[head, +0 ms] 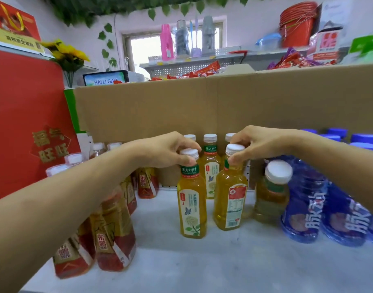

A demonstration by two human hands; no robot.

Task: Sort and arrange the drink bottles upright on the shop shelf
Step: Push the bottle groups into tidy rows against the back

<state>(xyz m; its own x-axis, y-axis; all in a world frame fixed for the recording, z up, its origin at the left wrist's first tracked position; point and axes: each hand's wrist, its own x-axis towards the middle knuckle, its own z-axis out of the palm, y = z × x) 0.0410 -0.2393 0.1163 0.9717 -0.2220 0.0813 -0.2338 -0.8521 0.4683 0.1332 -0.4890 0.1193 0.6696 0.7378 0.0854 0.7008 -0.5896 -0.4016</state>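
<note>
The fingers (pixel 193 144) of the left hand (pixel 166 152) grip the butterfly tea bottle (pixel 192 208) by its cap, and the right hand (pixel 258 144) pinches the neighbour tea bottle (pixel 230 199) the same way, both upright on the shelf (pixel 223 267), likely to line them up straight.

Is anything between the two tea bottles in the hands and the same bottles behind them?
Nothing visible. Only bare shelf separates the left bottle and right bottle from the back row.
</note>
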